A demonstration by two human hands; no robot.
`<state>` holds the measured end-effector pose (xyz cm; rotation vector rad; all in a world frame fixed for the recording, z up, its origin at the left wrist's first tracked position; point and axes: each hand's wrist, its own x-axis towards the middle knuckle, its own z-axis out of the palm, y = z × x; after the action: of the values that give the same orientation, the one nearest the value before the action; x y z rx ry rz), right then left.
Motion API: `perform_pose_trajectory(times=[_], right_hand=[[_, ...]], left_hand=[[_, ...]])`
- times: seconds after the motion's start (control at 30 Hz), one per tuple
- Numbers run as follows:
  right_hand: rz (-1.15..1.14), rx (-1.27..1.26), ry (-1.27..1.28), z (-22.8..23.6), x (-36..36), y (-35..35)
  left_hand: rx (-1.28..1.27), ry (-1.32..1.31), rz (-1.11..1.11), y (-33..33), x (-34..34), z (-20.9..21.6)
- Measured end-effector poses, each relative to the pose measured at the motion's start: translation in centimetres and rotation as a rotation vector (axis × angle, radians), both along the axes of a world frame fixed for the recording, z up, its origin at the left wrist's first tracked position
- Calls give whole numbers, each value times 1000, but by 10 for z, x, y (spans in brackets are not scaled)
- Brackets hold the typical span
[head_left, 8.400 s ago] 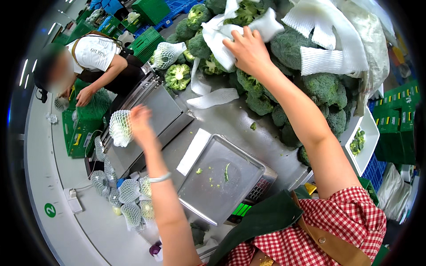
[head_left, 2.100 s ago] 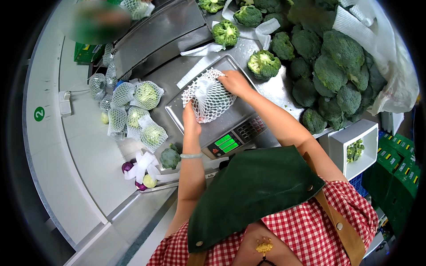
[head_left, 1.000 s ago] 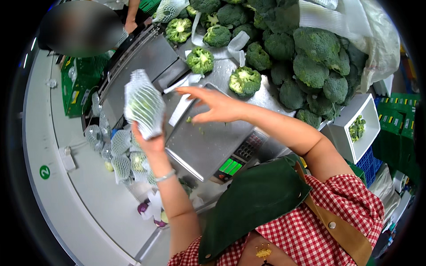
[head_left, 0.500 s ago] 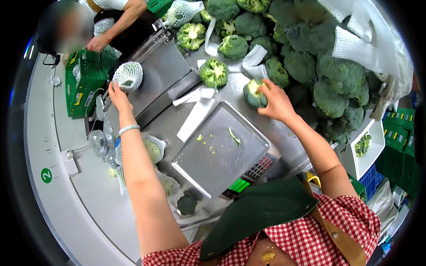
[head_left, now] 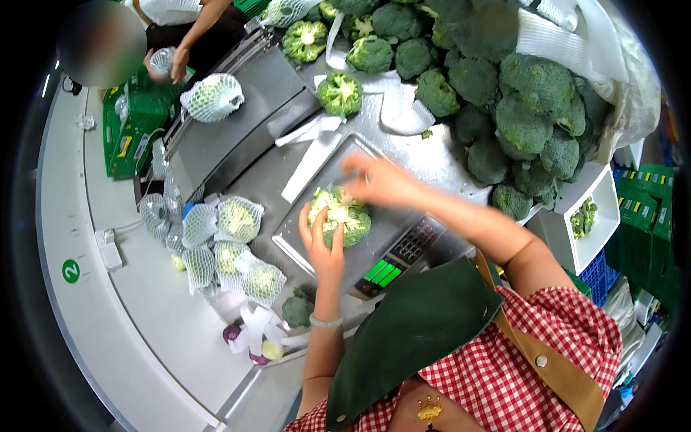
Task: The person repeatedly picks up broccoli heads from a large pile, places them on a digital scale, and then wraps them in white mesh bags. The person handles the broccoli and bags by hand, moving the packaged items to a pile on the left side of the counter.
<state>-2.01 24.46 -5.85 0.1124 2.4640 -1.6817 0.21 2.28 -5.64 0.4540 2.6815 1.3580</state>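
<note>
A broccoli head (head_left: 354,230) rests on the metal plate of a weighing scale (head_left: 294,235), its pale cut stem and florets facing up. My left hand (head_left: 325,248) grips it from the left, fingers curled over its top. Close above its upper right side is my right hand (head_left: 378,181), smeared by motion; what its fingers hold, if anything, is not readable. A broccoli in a white foam net (head_left: 214,99) lies on the metal surface at the upper left, apart from both hands.
Broccoli is piled (head_left: 536,108) at the upper right. Several netted heads (head_left: 241,218) lie left of the scale, near purple-and-white vegetables (head_left: 259,353). A white bin (head_left: 601,227) stands far right. Another person's hand (head_left: 179,63) is at the upper left beside a green crate (head_left: 133,129).
My left hand left the netted broccoli on the metal surface and came to the scale. The broccoli my right hand held at the pile is now on the plate under my left hand.
</note>
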Motion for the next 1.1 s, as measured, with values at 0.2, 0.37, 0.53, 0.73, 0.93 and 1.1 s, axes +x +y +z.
perform_pose_trajectory(times=[0.2,0.37,0.53,0.73,0.93,1.1], right_hand=[[27,1086,-73,-112,-54,104],[-183,541,87,-44,-46,76],[223,-319,133,96,37,-25],[68,-1086,-159,117,54,-51],[51,-922,-78,93,67,-99],[91,-741,-23,82,80,-139]], left_hand=[[34,-25,-68,-3,-8,11],[349,-158,296,-39,-10,26],[848,-319,136,-4,-7,95],[1454,-584,94,-63,3,93],[1962,-867,75,-64,36,97],[1600,-588,312,-64,80,52]])
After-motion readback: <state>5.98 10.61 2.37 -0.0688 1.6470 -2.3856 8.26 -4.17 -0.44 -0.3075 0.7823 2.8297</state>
